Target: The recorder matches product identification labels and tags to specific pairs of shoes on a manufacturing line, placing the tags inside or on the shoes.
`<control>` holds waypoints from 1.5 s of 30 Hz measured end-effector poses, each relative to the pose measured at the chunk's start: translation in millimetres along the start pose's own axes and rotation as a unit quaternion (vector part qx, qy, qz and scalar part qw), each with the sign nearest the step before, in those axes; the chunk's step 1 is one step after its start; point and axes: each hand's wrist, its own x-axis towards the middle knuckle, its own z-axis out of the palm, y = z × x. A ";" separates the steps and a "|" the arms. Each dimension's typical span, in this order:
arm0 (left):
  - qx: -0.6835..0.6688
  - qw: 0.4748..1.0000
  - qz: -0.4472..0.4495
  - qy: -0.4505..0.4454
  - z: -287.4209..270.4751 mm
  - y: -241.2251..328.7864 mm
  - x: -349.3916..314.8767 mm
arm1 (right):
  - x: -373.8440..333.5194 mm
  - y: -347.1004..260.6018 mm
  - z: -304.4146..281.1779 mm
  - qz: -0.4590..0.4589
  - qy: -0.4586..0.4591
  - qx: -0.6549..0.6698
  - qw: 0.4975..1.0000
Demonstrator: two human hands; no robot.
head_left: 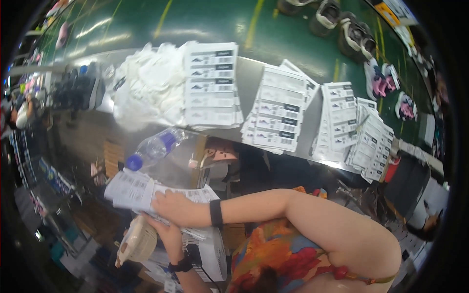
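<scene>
A thick stack of printed label sheets [131, 189] is between my hands at the lower left. My right hand [177, 207], with a black band on its wrist, lies over the stack's right part, fingers curled onto the paper. From below, my left hand [165, 233] grips the stack's near edge; a dark watch is on that wrist, and some of its fingers are hidden under the paper. More printed sheets [202, 194] stick out beyond my right hand. Close beside my left hand is a beige rounded object [139, 241] whose kind I cannot make out.
A clear bottle [155, 150] with a blue cap lies just beyond the stack. Label piles [212, 83] and crumpled white material [151, 78] lie on the metal table [249, 73]. Beyond runs a green surface [205, 22] carrying shoes [359, 36]. Dark shoes [73, 90] stand left.
</scene>
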 end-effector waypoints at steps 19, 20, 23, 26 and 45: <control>0.255 0.962 -0.066 -0.075 148.8 51.8 79.9 | -356.7 168.8 -268.1 0.289 0.379 0.349 0.806; 0.247 0.963 -0.094 -0.059 156.3 63.3 70.0 | -364.8 185.7 -271.1 0.289 0.394 0.349 0.799; 0.494 0.859 0.064 -0.118 143.6 45.6 87.1 | -383.9 218.6 -268.3 0.369 0.394 0.128 0.832; 0.530 0.807 -0.018 -0.260 181.2 156.5 -6.0 | -407.2 175.4 -249.0 0.295 0.548 -0.209 0.754; 0.429 0.727 0.297 -0.447 401.2 240.6 -95.3 | -562.2 287.2 297.6 0.716 -0.119 0.260 0.637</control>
